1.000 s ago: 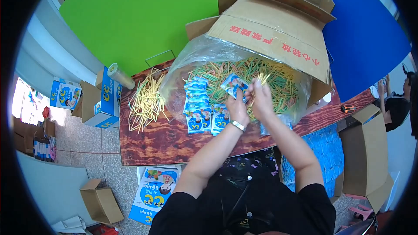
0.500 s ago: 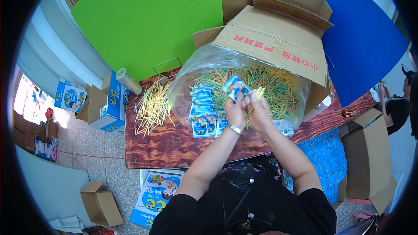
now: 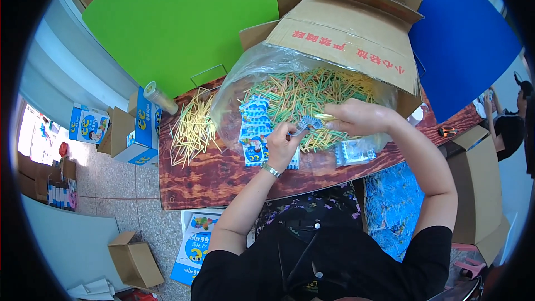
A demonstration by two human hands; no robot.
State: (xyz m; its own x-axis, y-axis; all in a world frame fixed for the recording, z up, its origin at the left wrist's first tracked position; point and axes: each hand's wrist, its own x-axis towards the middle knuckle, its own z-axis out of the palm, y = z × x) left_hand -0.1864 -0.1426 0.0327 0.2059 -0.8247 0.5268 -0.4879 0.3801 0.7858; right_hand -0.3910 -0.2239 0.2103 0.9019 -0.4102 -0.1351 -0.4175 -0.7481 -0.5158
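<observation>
My left hand [image 3: 283, 146] pinches a small blue-and-white packet [image 3: 310, 123], tilted with one end toward my right hand. Closed around a small bunch of thin yellow sticks [image 3: 324, 116], my right hand [image 3: 359, 116] holds their tips at the packet's end; whether they are inside it I cannot tell. Below both hands lies a heap of green, pink and yellow sticks [image 3: 295, 90] in a clear plastic bag [image 3: 237, 81]. A row of overlapping blue-and-white packets [image 3: 255, 125] is next to my left hand. Another packet [image 3: 355, 152] lies under my right forearm.
A loose pile of yellow sticks [image 3: 192, 128] and a clear cylindrical container [image 3: 159, 99] sit at the left of the wooden table [image 3: 189, 187]. A large carton [image 3: 334, 28] stands behind the bag. Blue boxes [image 3: 139, 134] are at the left; a person [image 3: 504, 128] is at far right.
My right hand has moved right and up, its forearm now swung outward. The packet has turned from upright to tilted sideways, and the sticks now point left at its end.
</observation>
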